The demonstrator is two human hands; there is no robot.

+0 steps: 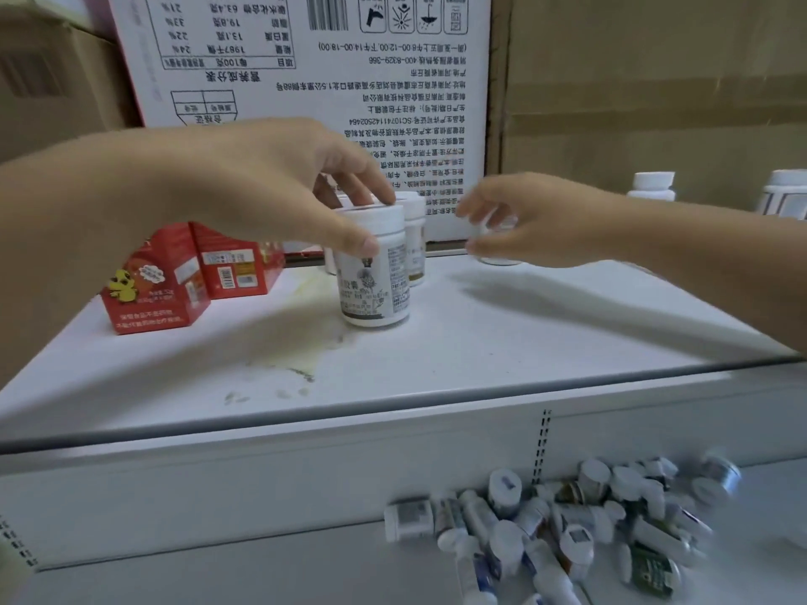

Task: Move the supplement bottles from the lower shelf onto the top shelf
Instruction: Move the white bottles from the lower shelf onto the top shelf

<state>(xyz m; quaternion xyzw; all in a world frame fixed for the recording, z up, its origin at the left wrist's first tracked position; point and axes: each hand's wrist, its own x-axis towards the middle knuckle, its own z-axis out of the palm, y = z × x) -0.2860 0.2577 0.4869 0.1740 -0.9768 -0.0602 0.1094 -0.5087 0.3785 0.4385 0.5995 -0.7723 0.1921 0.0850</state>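
Nearest, on the white metal lower shelf (218,574), a loose heap of white plastic supplement bottles (567,526) lies mostly on its sides, so most of the job is left.

Above, on the white top shelf (480,342), the left hand (262,189) grips a white grey-labelled bottle (375,272) that stands upright, w/ fingertips on the cap & thumb on the side. Risk: it sits just in front of a second white bottle (415,238), so a sideways pull-off could topple both.

Further back, the right hand (546,224) curls round a small white bottle (498,242). It's blurred, so can't tell if the base touches the shelf. If let go early, it prob. tips or rolls.

The left forearm runs near two red cartons (174,277), easy to clip. Behind, a white printed cardboard box (305,58) limits depth.
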